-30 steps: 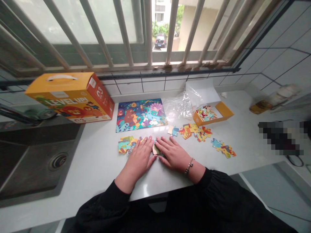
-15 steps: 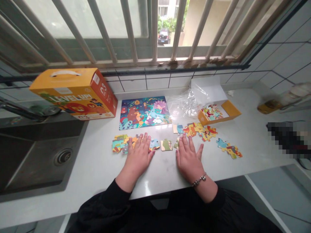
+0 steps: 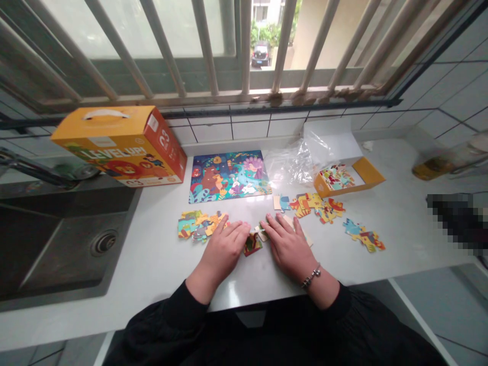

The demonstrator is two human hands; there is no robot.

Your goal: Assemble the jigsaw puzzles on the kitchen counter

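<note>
My left hand (image 3: 224,251) lies flat on the counter, fingers stretched out toward the middle. Beside its fingertips is a dark jigsaw puzzle piece (image 3: 252,246) with green and brown print, partly covered. My right hand (image 3: 292,249) is also flat, fingers extended, resting over pale puzzle pieces whose edges show around it. Another small puzzle piece (image 3: 263,234) shows at its fingertips. Left of my left hand is a cluster of colourful animal puzzle pieces (image 3: 194,224). Above my right hand runs a row of joined animal pieces (image 3: 305,203). More pieces (image 3: 364,236) lie to the right.
A dark picture board (image 3: 231,178) with animals lies at the back. An orange carton (image 3: 114,147) stands by the sink (image 3: 76,249). Clear plastic wrap (image 3: 295,165) sits beside an open small box (image 3: 366,178) holding pieces. A bottle (image 3: 429,168) is at the far right.
Both hands have moved closer together. The dark piece now shows between them, and the green pieces that lay there are mostly covered or shifted. My view has shifted slightly.
</note>
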